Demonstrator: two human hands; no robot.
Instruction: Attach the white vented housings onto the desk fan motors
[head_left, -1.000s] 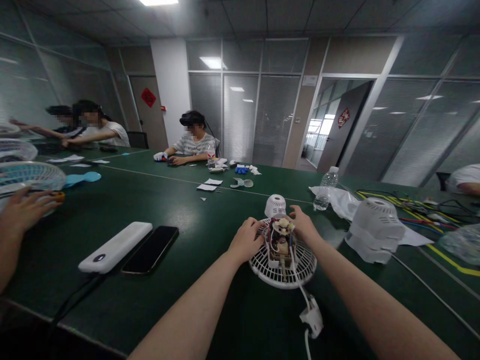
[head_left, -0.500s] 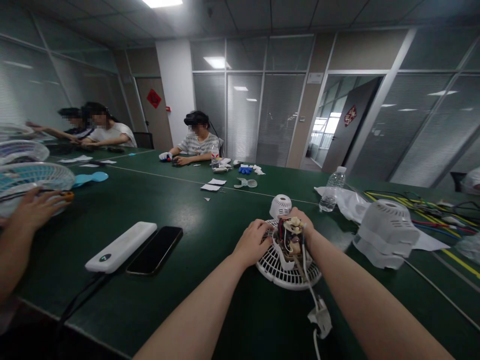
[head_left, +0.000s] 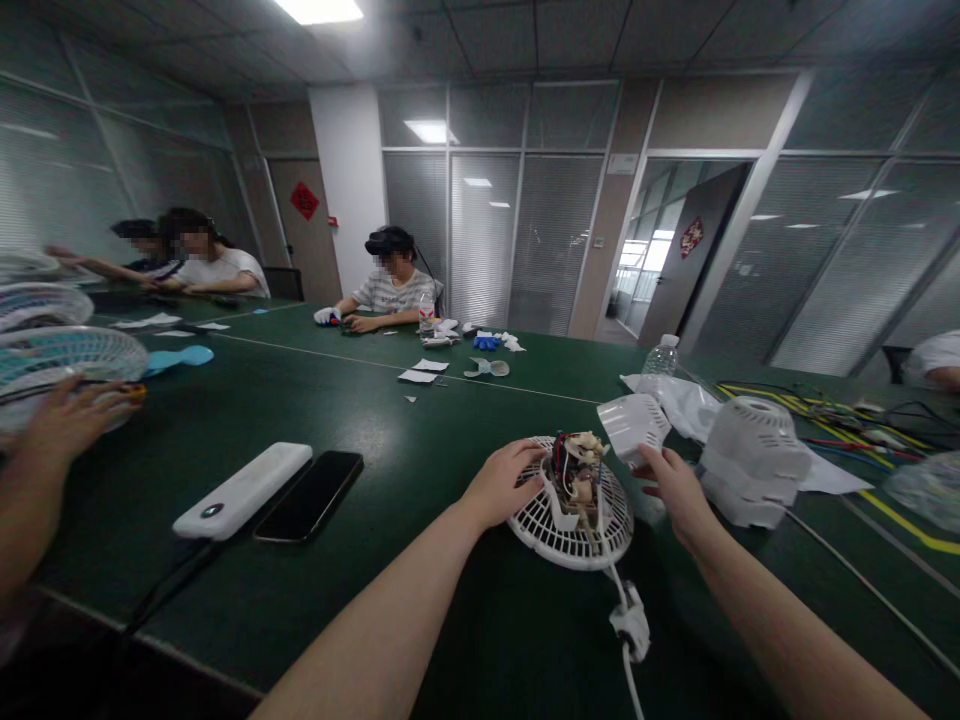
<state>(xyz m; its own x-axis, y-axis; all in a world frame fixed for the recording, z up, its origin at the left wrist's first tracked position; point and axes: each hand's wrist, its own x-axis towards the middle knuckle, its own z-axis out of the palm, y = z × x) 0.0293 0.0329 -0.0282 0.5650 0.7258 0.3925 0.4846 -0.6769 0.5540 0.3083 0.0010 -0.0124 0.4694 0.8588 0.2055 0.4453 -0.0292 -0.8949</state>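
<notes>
White motor cover (head_left: 634, 425) is up off the bench, tilted, open mouth facing down-left toward the motor (head_left: 576, 478). Right hand (head_left: 671, 490) sits just under and right of it, fingers (head_left: 651, 462) curled on its lower edge, clamped on the cover. Cover is just right of and slightly above the motor, near but not touching. The relation that matters: motor stands upright on the grille (head_left: 570, 525), its axis vertical, while the cover's axis leans off to the right, so the two are not lined up.

Left hand (head_left: 502, 485) rests on the grille's left rim, fingers spread loosely and touching the rim next to the motor; not closed on anything that shows. Right hand is the one nearer the cover, left nearer the motor.

Grille lies flat on the green bench (head_left: 375, 420). Cord (head_left: 622, 610) runs from the motor toward the viewer with a switch block on it. Right of the hand: a second fan housing (head_left: 754, 450), white sheet and bottle (head_left: 660, 357) behind. Left: phone (head_left: 309, 497) beside power bank (head_left: 244, 490). A co-worker's hand (head_left: 67, 420) at far left on another grille (head_left: 67, 350).
</notes>
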